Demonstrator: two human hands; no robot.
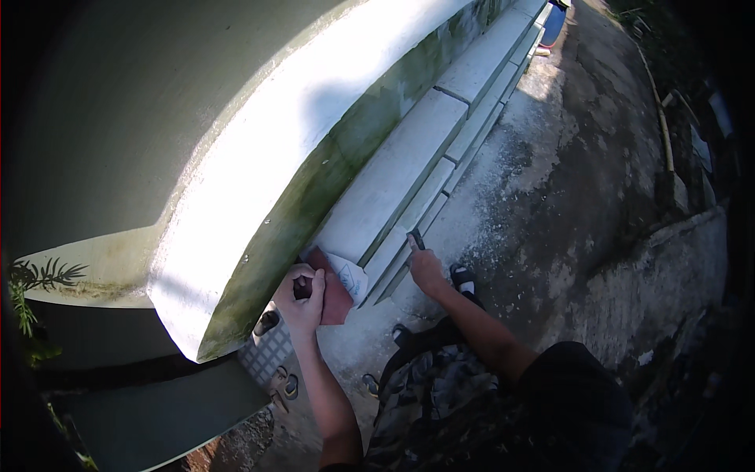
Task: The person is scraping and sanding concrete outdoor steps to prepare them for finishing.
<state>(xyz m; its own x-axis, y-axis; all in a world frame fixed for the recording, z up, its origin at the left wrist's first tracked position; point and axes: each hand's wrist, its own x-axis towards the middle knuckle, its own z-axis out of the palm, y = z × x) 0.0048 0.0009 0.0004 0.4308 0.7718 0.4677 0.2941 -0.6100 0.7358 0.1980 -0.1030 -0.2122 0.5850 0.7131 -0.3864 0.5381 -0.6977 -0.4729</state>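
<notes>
My left hand point(299, 297) is curled with thumb and fingers pinched on a reddish-brown sheet of sandpaper point(336, 303). The sheet's pale printed backing point(348, 275) shows where it is bent over. It lies against the near end of a long white slab point(401, 169). Farther right, my right hand point(426, 269) grips a small dark flat piece point(414, 237), whose exact kind I cannot make out. That piece touches the pale lower ledge point(393, 256) beside the slab. Part of the left hand's fingers is hidden behind the thumb.
A thick white wall top point(259, 141) with a green-stained side runs along the left. Stained concrete ground point(550, 173) stretches to the right. Sandals point(291, 386) lie near my feet, and a plant point(43, 274) shows at far left. Someone in blue point(554, 25) is at the far end.
</notes>
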